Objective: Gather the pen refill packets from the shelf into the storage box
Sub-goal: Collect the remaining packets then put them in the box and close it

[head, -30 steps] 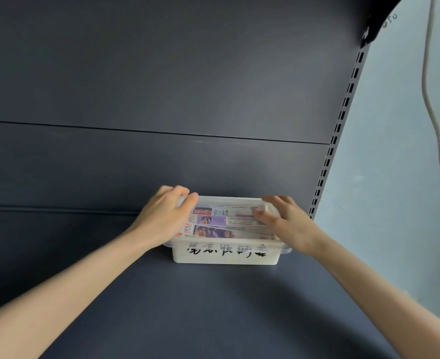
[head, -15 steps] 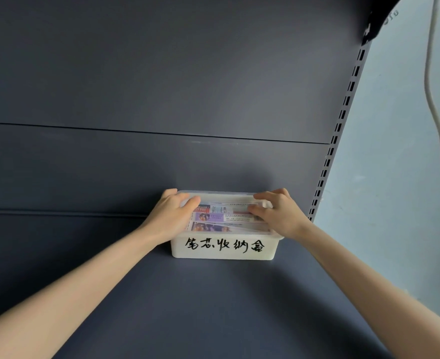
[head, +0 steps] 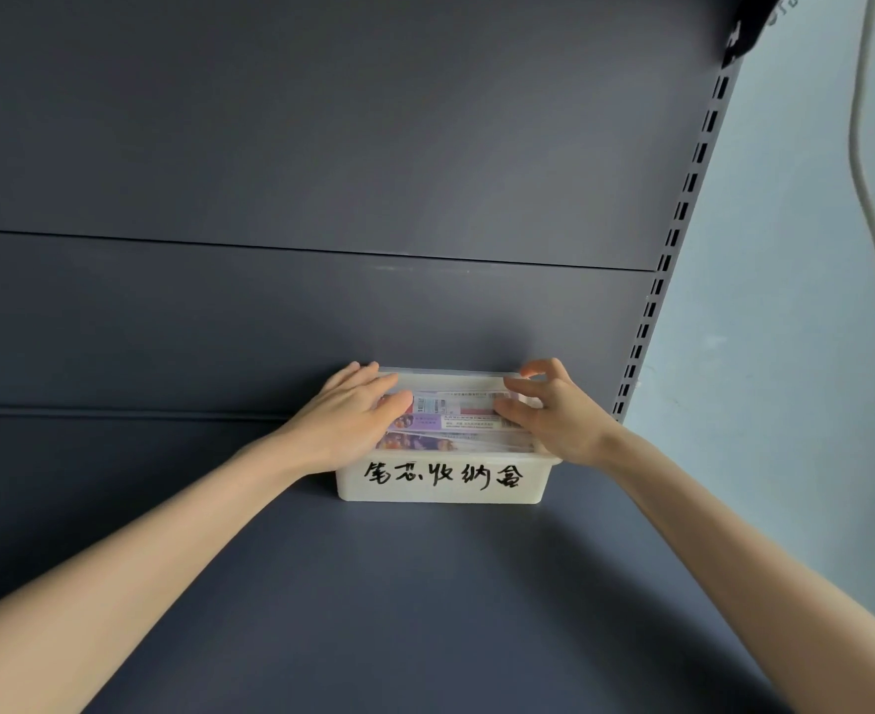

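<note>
A white storage box point(head: 443, 489) with black handwriting on its front wall stands at the back of the dark shelf point(head: 425, 610), against the back panel. Several colourful pen refill packets point(head: 451, 422) lie flat inside it. My left hand point(head: 345, 422) rests over the box's left end, fingers laid fairly straight and thumb on the packets. My right hand point(head: 554, 417) is at the right end with spread, slightly bent fingers touching the top of the box. No packets lie loose on the shelf.
The dark back panel point(head: 322, 327) rises directly behind the box. A slotted metal upright point(head: 672, 234) marks the shelf's right edge, with a pale wall point(head: 786, 353) and a hanging cable point(head: 873, 224) beyond it.
Both hands have slid the box away from me until it meets the back panel. My right hand's fingers have spread and loosened on the box's right end.
</note>
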`<state>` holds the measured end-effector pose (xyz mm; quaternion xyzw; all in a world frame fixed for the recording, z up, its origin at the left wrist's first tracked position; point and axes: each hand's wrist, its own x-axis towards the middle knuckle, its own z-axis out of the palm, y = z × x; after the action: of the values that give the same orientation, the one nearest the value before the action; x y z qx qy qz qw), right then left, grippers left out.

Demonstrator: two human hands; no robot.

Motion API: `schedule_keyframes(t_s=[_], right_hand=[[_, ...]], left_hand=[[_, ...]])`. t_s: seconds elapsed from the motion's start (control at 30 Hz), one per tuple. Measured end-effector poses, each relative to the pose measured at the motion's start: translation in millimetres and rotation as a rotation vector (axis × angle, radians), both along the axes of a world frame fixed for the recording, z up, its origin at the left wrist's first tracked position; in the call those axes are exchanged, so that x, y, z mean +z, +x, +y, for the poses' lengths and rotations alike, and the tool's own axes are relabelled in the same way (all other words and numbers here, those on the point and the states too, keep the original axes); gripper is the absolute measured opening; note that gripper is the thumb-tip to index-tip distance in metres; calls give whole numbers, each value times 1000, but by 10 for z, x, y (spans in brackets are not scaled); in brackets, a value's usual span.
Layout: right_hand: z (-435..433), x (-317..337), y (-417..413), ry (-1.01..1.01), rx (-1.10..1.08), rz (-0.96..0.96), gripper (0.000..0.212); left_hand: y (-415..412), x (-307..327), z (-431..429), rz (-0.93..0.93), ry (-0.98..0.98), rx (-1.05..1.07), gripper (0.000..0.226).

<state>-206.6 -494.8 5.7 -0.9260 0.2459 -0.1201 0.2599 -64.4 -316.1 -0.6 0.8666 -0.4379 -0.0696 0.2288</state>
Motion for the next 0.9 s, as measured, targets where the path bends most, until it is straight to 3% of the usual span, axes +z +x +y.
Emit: schedule_keyframes(t_s=[0.67, 0.8, 0.9], right_hand=[[-42, -27, 63, -149, -19, 128, 40], [-13, -58, 55, -113, -18, 105, 38], [-34, -62, 11, 27, 8, 93, 45]], left_hand=[[-34, 32, -32, -112, 29, 25, 46], [-8, -27, -15, 12, -43, 27, 44], [23, -53, -3, 159, -205, 20, 41]])
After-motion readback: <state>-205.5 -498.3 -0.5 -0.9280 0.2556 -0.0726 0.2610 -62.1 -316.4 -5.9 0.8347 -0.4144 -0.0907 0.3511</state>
